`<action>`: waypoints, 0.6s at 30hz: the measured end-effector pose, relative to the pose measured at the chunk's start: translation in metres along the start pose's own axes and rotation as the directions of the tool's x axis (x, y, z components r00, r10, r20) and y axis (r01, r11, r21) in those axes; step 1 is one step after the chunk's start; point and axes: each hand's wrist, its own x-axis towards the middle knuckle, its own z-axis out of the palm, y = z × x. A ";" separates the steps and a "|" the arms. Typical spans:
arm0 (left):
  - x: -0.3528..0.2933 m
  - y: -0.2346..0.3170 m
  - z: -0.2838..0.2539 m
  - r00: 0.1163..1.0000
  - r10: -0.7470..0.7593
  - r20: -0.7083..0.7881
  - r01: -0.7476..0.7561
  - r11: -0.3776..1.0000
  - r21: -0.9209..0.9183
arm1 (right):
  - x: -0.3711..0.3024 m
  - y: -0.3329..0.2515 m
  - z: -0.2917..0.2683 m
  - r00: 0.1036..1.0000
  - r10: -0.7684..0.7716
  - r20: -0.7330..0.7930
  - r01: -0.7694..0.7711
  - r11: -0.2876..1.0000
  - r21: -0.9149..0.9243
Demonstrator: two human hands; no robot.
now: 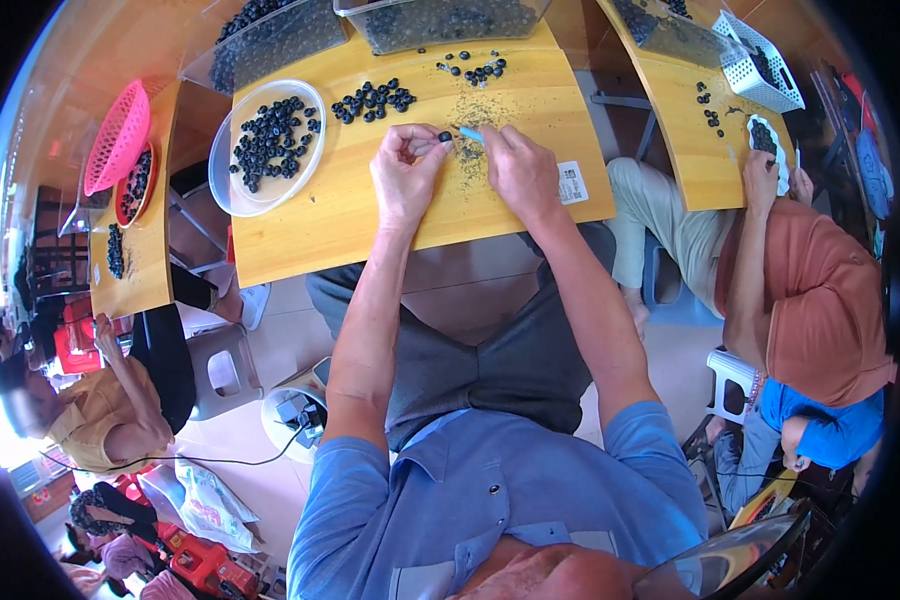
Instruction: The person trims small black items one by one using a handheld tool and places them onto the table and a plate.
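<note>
Over the wooden table, my left hand (407, 172) pinches a small round black bead-like piece (445, 137) between thumb and fingertips. My right hand (520, 172) is closed on a small blue-handled tool (471, 134), its tip pointing left toward the piece. Whether the tip touches it I cannot tell. Dark crumbs (475, 110) are scattered beneath and beyond my hands. To the left, a white round tray (222, 170) holds many similar black pieces. A loose pile of black pieces (372, 100) lies beside it, and a smaller cluster (480, 73) sits farther back.
Clear plastic bins (450, 22) of black pieces line the table's far edge. A white label (572, 183) lies by my right wrist. At right, a person in a rust-coloured shirt (820, 290) works at another table (685, 150); another person sits at left near a pink basket (118, 137).
</note>
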 end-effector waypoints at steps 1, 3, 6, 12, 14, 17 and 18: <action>0.000 0.000 0.002 0.999 0.035 -0.024 -0.036 0.998 -0.046 | 0.000 0.000 0.000 1.000 -0.002 0.000 0.002 1.000 0.000; 0.001 0.002 0.002 0.996 0.071 -0.051 -0.075 0.993 -0.090 | -0.001 0.000 0.001 0.999 0.016 -0.033 -0.016 1.000 -0.001; 0.003 0.006 0.000 0.998 0.050 -0.035 -0.049 0.998 0.036 | 0.000 0.001 0.003 0.999 0.009 -0.051 -0.009 1.000 0.000; 0.001 0.004 -0.010 0.986 0.133 -0.101 -0.117 0.981 0.153 | 0.001 0.001 0.010 0.999 0.018 -0.049 -0.018 1.000 -0.012; 0.000 0.008 -0.014 0.977 0.174 -0.122 -0.155 0.976 0.150 | -0.002 0.003 0.009 0.998 0.020 -0.061 -0.020 1.000 0.000; 0.002 0.030 -0.044 0.910 0.380 -0.164 -0.289 0.867 0.405 | -0.004 0.008 0.011 0.995 0.053 -0.079 -0.054 0.999 -0.002; 0.004 0.043 -0.064 0.886 0.408 -0.221 -0.250 0.821 0.514 | -0.003 0.006 0.012 0.996 0.037 -0.078 -0.038 0.999 -0.003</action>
